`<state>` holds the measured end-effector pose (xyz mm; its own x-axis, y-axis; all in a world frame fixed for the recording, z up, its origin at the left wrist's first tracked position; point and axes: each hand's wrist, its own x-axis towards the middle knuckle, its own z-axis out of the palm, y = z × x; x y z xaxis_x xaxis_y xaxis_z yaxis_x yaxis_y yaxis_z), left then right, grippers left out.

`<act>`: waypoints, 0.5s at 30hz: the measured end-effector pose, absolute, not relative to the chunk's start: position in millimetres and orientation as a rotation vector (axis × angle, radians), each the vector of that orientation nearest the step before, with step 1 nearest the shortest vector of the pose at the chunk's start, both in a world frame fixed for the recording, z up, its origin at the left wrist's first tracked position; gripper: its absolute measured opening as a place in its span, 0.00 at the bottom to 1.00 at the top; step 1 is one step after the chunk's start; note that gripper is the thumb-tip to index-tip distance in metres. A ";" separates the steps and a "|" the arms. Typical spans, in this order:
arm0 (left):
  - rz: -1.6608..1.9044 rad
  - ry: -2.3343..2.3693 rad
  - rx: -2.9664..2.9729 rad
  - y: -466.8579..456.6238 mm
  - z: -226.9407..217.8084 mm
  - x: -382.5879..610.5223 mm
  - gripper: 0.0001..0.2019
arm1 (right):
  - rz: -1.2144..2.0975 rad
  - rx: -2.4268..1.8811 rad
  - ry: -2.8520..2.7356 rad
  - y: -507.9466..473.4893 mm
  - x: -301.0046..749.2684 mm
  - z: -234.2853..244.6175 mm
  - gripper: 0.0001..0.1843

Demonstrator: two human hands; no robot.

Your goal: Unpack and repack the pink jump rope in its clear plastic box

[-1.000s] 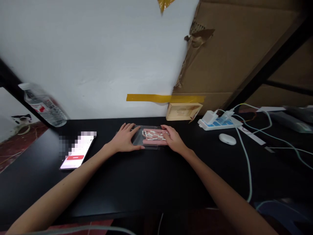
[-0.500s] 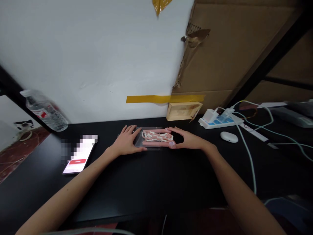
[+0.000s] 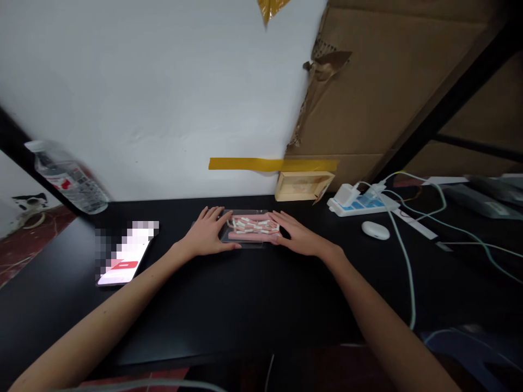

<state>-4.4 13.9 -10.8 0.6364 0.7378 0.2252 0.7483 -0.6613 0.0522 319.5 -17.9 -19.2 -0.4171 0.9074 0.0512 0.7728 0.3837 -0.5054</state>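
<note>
A pink and white beaded jump rope, folded between its two pink handles, lies flat inside a clear plastic case on the black table. My left hand has its thumb and fingers spread round the left end of the case, touching it. At the right end, my right hand holds the jump rope between thumb and fingers. Its fingertips hide the ends of the handles.
A lit phone lies on the left, with a water bottle behind it. A small wooden frame leans at the back wall. On the right are a power strip, a white earbud case and loose cables.
My right hand has moved left with the jump rope, which now sits farther inside the clear case. My left hand stays at the case's left end. The view has shifted slightly.
</note>
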 end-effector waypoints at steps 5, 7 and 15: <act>-0.340 -1.282 -2.802 13.8 -11.3 -4.7 0.53 | 0.789 -1.518 -2.281 -11.6 348.9 -8.6 0.54; -0.358 -1.276 -2.809 14.1 -11.9 -4.9 0.52 | 0.809 -1.543 -2.282 -8.1 355.8 -9.5 0.53; -0.420 -1.241 -2.825 13.4 -13.2 -4.8 0.49 | 0.679 -1.544 -2.316 -2.0 342.2 -22.3 0.57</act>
